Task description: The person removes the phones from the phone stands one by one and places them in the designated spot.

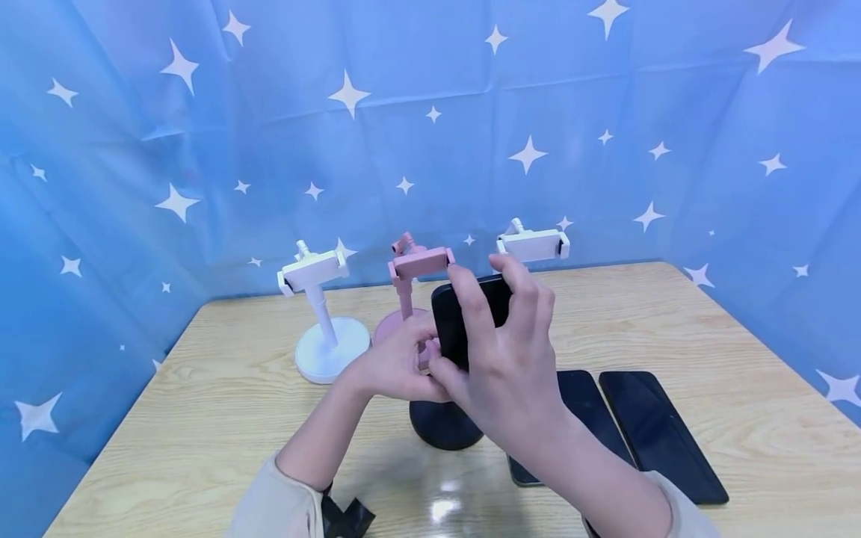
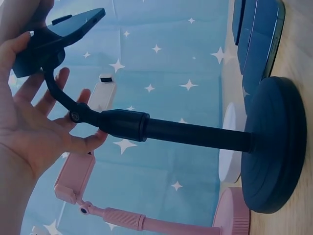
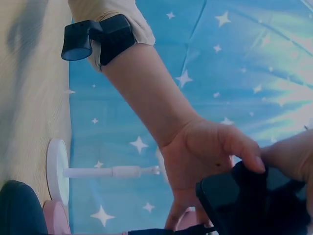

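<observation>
A black phone stand rests on its round base [image 1: 447,427], its pole [image 2: 195,133] rising to a bent neck and a clamp. At the clamp sits a tilted black phone [image 1: 452,329], its edge lying against the clamp arm in the left wrist view. My right hand [image 1: 507,359] grips this phone, fingers curled over the top edge and thumb low near the clamp. My left hand [image 2: 36,122] holds the stand's head, thumb by the clamp and fingers spread behind the neck. In the right wrist view the left thumb [image 3: 249,154] presses near the clamp.
Behind the hands stand a white phone stand [image 1: 313,270], a pink one [image 1: 422,263] and another white one [image 1: 534,245], their clamps without phones. Two black phones [image 1: 585,400] [image 1: 662,437] lie at the right on the wooden table [image 1: 202,441]. A blue starred cloth [image 1: 430,149] hangs behind.
</observation>
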